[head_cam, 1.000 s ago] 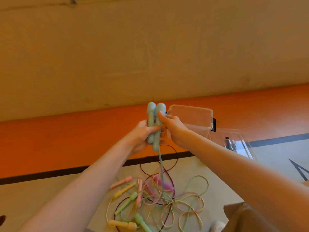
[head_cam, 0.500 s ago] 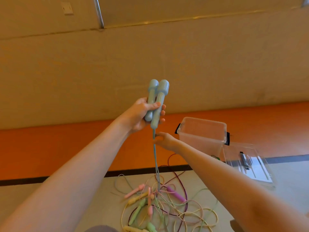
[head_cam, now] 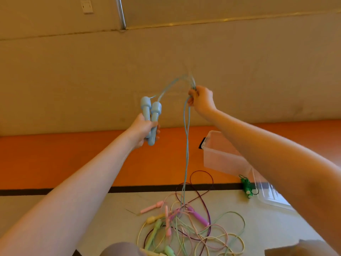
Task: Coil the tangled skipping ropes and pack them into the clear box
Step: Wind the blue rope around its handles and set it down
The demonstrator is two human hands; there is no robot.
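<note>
Our left hand point(head_cam: 143, 131) grips both blue handles point(head_cam: 151, 117) upright, while our right hand point(head_cam: 201, 100) pinches the doubled blue cord point(head_cam: 186, 145) raised high. That cord hangs down into the tangled pile of ropes point(head_cam: 184, 228) on the floor. Behind our right forearm stands the clear box point(head_cam: 219, 156), near its lid point(head_cam: 273, 196).

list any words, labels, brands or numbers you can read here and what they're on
None can be read.
The blue handles in the left hand show no print.
The clear box and its lid carry no legible label.
The wall plate is blank, or too blurred to tell.
The green bundle is too small to show any marking.
</note>
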